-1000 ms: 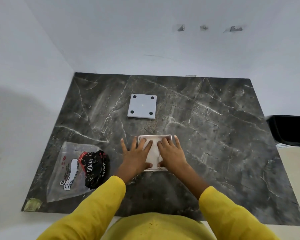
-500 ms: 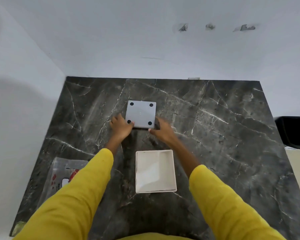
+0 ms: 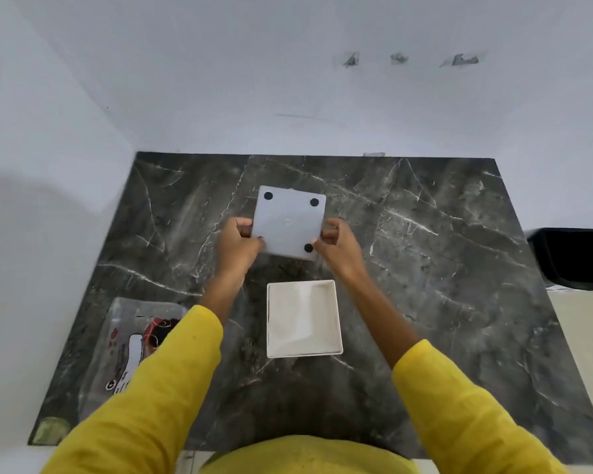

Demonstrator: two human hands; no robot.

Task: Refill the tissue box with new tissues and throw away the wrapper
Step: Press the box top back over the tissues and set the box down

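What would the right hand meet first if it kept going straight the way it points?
The right hand already grips the grey panel. Straight on lies bare marble table, then the white wall; depth is unclear.

The tabletop (image 3: 442,268) butts against the wall on its far and left sides. Near its middle sits the open tissue box (image 3: 303,318) with tissues inside. Just beyond it, farther from the person, the box's base panel (image 3: 290,220) is held tilted between the left hand (image 3: 238,242) on its left edge and the right hand (image 3: 339,244) on its right edge. The empty wrapper (image 3: 131,343) lies at the near left, partly under the left sleeve. A bin (image 3: 575,258) stands off the right edge.
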